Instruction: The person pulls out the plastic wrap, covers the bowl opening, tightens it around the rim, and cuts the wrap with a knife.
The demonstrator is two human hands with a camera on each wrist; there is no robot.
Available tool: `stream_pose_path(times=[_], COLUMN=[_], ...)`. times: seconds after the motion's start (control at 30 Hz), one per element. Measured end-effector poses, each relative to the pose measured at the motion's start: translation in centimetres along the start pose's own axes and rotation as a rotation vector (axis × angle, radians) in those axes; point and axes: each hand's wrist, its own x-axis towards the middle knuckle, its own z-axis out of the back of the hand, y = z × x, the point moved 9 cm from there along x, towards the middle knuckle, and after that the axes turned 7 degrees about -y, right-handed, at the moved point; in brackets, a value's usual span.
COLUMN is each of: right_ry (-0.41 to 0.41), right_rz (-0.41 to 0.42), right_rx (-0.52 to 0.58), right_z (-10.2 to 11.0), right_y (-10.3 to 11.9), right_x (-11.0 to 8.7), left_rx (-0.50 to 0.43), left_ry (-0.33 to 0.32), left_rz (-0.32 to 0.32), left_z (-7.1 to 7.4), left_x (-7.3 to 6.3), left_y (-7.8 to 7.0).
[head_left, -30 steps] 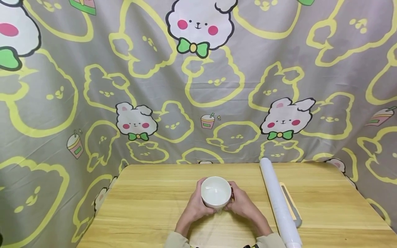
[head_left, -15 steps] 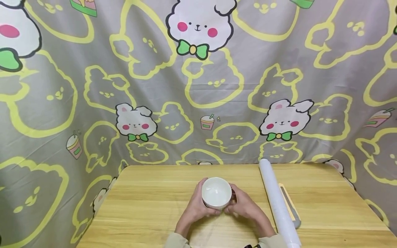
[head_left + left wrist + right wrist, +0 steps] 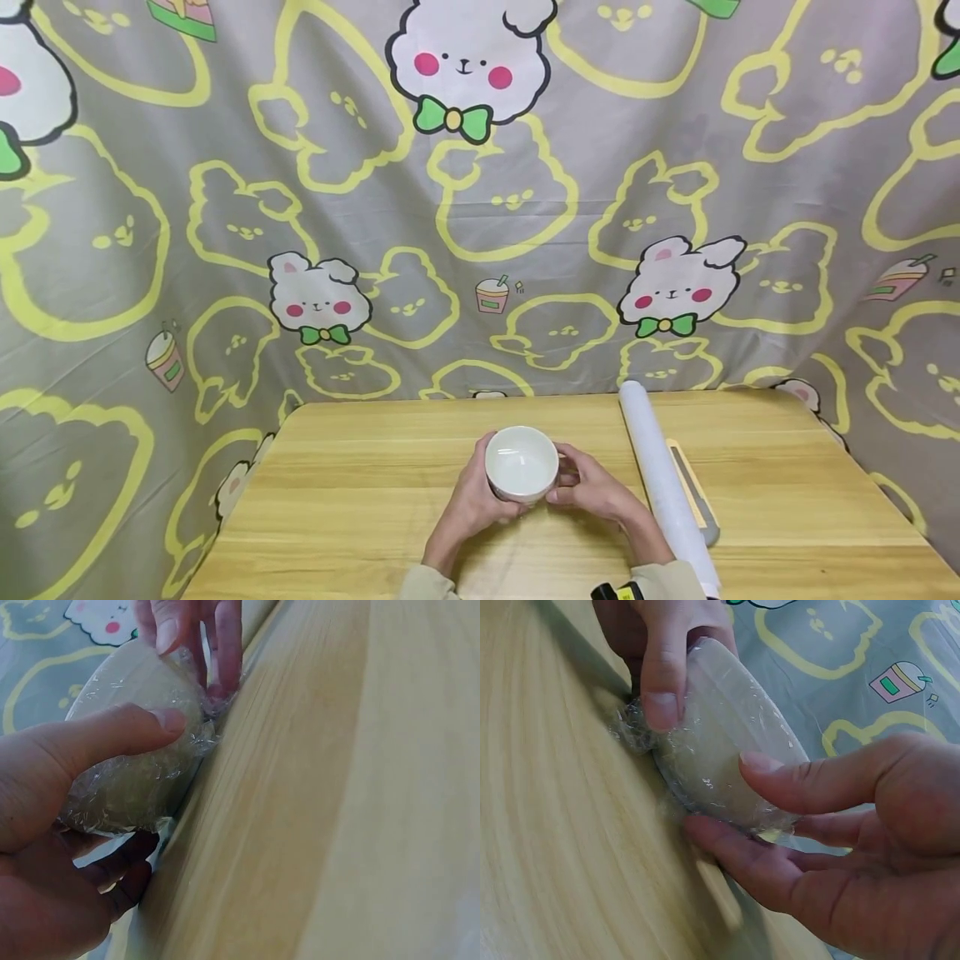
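A white bowl (image 3: 522, 464) is held over the wooden table, its glossy inside facing up in the head view. Clear, wrinkled cling film (image 3: 139, 784) covers its outside, bunched near the base. My left hand (image 3: 472, 493) grips the bowl's left side, thumb pressed against the wrapped wall in the left wrist view. On the other side, my right hand (image 3: 594, 490) holds the bowl between its thumb on the wall and fingers at the lower edge, as the right wrist view shows. Whether the bowl's base touches the table is hard to tell.
A long roll of cling film (image 3: 663, 475) lies on the table (image 3: 375, 500) at the right. Beside it is a yellow and grey utility knife (image 3: 694, 493), partly hidden by the roll. Patterned grey curtain (image 3: 420, 208) hangs behind the table and along both sides.
My right hand's fingers have shifted and spread a little at the bowl's right side. The left hand keeps its hold. The head view has turned slightly to the right.
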Motion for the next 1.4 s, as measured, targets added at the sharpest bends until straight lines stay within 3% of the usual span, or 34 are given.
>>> stream_pose_path(times=[0.23, 0.5, 0.8, 1.1, 1.4], right_ry=[-0.077, -0.103, -0.175, -0.157, -0.177], right_rz=[-0.051, -0.033, -0.010, -0.011, 0.015], right_rx=[0.032, 0.036, -0.035, -0.028, -0.170], right_z=[1.1, 1.1, 1.3, 1.3, 1.9], right_y=[-0.5, -0.6, -0.7, -0.6, 0.1], right_x=[-0.2, 0.2, 0.7, 1.1, 1.2], left_rx=[-0.007, -0.046, -0.059, -0.031, -0.010], left_ry=[0.019, 0.033, 0.050, 0.070, 0.069], left_rz=[0.002, 0.009, 0.014, 0.076, 0.077], left_z=[-0.5, -0.3, -0.2, -0.6, -0.6], left_x=[0.2, 0.4, 0.4, 0.8, 1.2], left_y=[-0.4, -0.5, -0.2, 0.7, 0.8])
